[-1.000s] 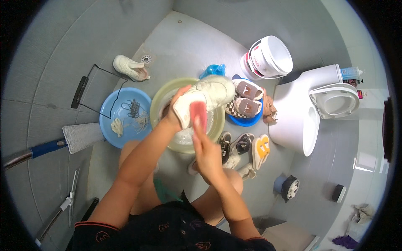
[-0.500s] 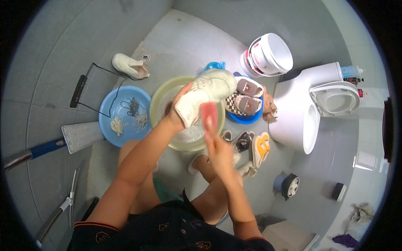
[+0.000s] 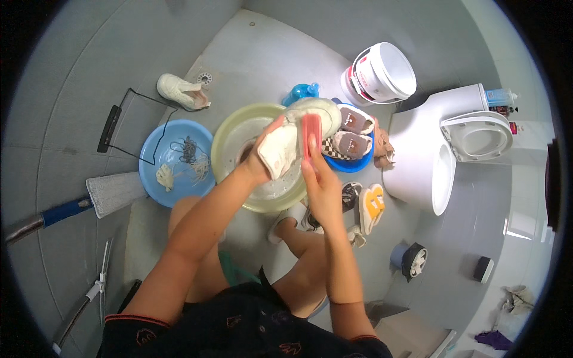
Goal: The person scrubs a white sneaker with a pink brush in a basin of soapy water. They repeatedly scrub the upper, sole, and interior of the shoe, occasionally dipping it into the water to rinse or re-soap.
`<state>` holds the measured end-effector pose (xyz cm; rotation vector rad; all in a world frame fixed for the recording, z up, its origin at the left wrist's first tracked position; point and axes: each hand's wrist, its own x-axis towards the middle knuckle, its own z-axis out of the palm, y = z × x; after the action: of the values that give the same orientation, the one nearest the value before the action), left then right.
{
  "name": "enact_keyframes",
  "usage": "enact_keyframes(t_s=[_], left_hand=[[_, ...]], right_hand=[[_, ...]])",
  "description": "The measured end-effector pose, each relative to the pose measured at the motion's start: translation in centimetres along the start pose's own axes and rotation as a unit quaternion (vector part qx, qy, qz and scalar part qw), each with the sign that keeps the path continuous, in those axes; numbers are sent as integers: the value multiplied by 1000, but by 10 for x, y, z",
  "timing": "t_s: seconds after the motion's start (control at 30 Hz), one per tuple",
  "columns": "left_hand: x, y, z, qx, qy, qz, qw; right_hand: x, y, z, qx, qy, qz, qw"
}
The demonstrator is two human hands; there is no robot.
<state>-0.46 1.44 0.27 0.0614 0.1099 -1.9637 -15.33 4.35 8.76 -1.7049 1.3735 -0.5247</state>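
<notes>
My left hand point(image 3: 260, 160) grips a white shoe point(image 3: 280, 149) by its heel end, tilted above a pale green basin point(image 3: 222, 170) of soapy water. In my right hand point(image 3: 322, 185) is a pink scrubbing brush point(image 3: 311, 134), its head laid against the side of the shoe. My right fingers wrap the handle, one finger stretched along it. The brush hides part of the shoe's side. Far left on the floor, a matching white shoe point(image 3: 179, 89) lies by the drain. Laces point(image 3: 191, 155) and a small pale cloth-like bundle point(image 3: 165, 177) sit in a light blue basin point(image 3: 152, 143).
Beyond the green basin stands a blue bottle point(image 3: 300, 93). To its right are a blue tub point(image 3: 349, 166) of slippers, a white bucket point(image 3: 388, 74) and a toilet point(image 3: 412, 161). Yellow slippers point(image 3: 372, 209) lie nearer. A flat mop point(image 3: 113, 194) reaches in from the left.
The pink brush has moved up and slightly right along the shoe, toward its toe end. My left hand still holds the shoe, shifted slightly.
</notes>
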Motion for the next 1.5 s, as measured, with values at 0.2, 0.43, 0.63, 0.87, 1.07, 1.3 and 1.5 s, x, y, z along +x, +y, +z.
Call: enact_keyframes(t_s=[0.2, 0.43, 0.63, 0.87, 1.07, 1.3, 1.5], left_hand=[[-9, -9, 6, 156, 91, 89, 979], [-6, -6, -11, -24, -68, 7, 997], [-5, -7, -15, 18, -11, 1, 1000], [2, -9, -37, 18, -35, -18, 999], [-2, 6, -21, -8, -22, -45, 999], [7, -10, -39, -24, -11, -82, 996], [5, 0, -15, 41, 13, -13, 999]], right_hand=[[-17, -4, 25, -6, -52, -20, 998], [-19, 8, 11, -13, -48, -14, 999], [-34, 7, 33, 13, -27, -138, 990], [-17, -2, 24, 71, -81, -14, 994], [-39, -10, 28, 9, -116, -18, 993], [-17, -26, 24, 3, -115, -49, 992], [-67, 20, 27, 23, -73, -86, 993]])
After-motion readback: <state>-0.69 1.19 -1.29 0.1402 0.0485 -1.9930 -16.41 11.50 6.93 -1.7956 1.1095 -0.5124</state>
